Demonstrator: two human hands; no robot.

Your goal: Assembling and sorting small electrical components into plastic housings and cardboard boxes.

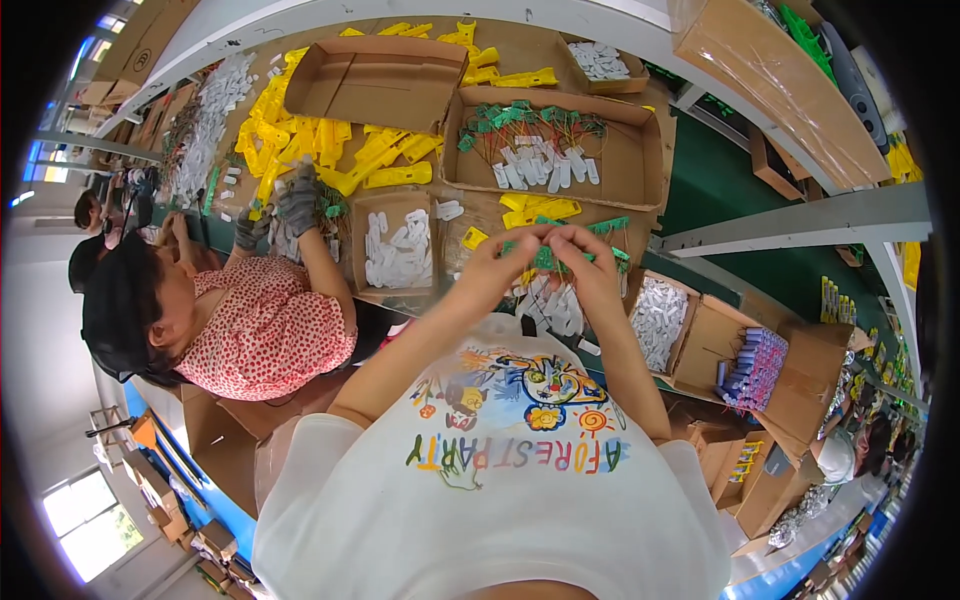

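My left hand (503, 264) and my right hand (586, 262) meet over the near edge of the table, fingertips close together. Both are closed on a green circuit board (545, 258), which their fingers partly cover. Thin wires and white plastic pieces (552, 308) show just below the hands; whether these join the held board I cannot tell. More green board strips (612, 226) lie beside my right hand. Yellow plastic housings (540, 209) rest on the table just beyond my fingers, and a smaller yellow piece (474, 238) is near my left hand.
A cardboard tray (625, 185) beyond my hands holds wired green boards with white tabs. Boxes of white parts (398, 240) and silvery parts (660, 320) flank me, with purple cylinders (757, 368) farther right. At left, a gloved co-worker (265, 325) handles yellow housings. A metal post (800, 225) stands right.
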